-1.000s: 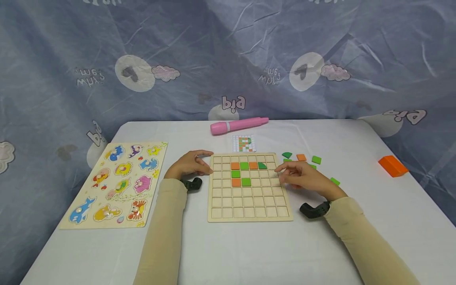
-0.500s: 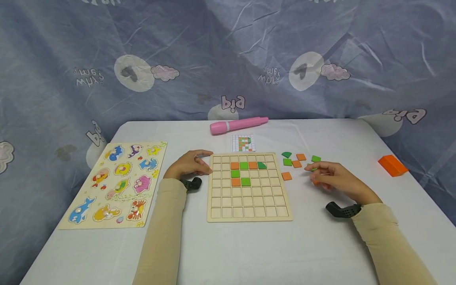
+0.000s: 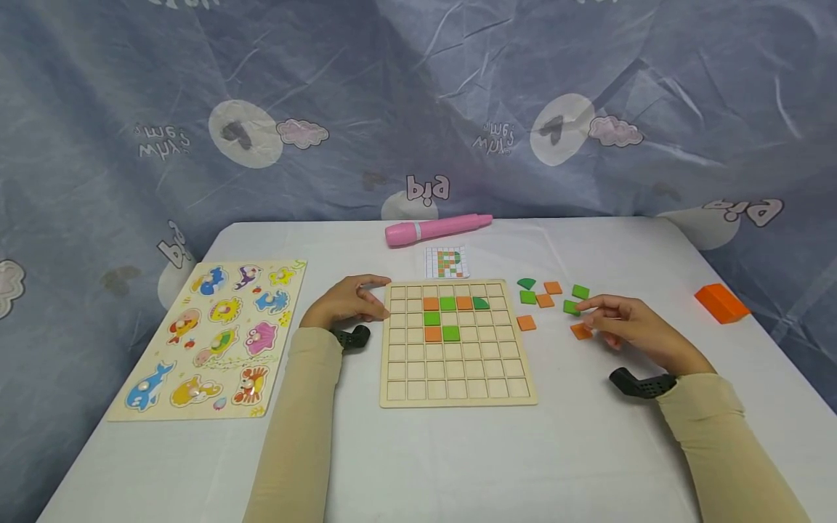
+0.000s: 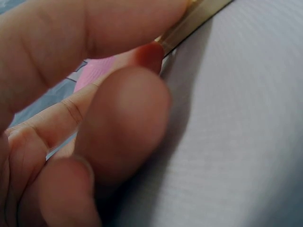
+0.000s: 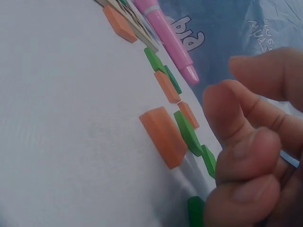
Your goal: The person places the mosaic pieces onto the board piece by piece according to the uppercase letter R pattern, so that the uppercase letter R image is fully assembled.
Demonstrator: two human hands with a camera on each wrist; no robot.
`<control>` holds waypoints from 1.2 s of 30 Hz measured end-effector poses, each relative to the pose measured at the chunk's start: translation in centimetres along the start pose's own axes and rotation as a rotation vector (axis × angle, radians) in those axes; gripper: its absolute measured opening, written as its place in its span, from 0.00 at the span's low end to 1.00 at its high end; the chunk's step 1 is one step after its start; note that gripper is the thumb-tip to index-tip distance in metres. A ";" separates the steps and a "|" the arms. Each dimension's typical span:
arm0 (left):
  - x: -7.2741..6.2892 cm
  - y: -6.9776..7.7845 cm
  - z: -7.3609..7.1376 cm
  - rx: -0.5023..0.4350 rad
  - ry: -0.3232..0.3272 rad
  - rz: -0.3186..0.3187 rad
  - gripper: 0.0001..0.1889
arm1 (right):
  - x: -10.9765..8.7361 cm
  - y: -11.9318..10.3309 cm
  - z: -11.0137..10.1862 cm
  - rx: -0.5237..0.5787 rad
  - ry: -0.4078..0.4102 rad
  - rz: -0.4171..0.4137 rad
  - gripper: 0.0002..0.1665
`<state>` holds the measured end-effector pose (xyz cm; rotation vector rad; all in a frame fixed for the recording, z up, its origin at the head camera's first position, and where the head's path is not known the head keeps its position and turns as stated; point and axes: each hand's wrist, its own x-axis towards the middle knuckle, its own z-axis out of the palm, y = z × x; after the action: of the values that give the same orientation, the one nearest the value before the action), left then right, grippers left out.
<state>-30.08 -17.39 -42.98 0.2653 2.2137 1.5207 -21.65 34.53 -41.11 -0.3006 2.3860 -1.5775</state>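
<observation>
My left hand [image 3: 346,299] touches the left edge of a wooden grid board [image 3: 458,370], index fingertip near its back corner and thumb lower down. In the left wrist view, blurred fingers [image 4: 123,118] lie along the board's edge [image 4: 194,21]. Orange and green square tiles and one green quarter-round tile [image 3: 480,303] sit in the grid. My right hand [image 3: 631,327] is over loose tiles, its fingertips beside a green tile [image 3: 572,307] and an orange tile [image 3: 581,331]. In the right wrist view its loosely bent fingers hold nothing; another green tile [image 5: 195,210] shows partly behind them.
More loose tiles [image 3: 545,300] lie right of the board. Behind it are a small pattern card [image 3: 447,263] and a pink pen-shaped object [image 3: 438,230]. A sea-animal puzzle board [image 3: 209,341] lies at left, an orange block [image 3: 721,303] at far right. A printed cloth hangs behind.
My right hand has moved right, from the board's right edge to the loose tiles, uncovering several of them. The left hand stays at the board, and the tiles in the grid are the same.
</observation>
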 end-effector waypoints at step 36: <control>0.0 0.0 -0.2 0.014 0.000 -0.001 0.41 | 0.7 -0.1 0.7 -0.295 0.062 0.197 0.26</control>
<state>-30.14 -17.55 -42.93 0.2688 2.2245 1.5050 -22.06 33.64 -41.39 -0.0690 2.6048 -1.1670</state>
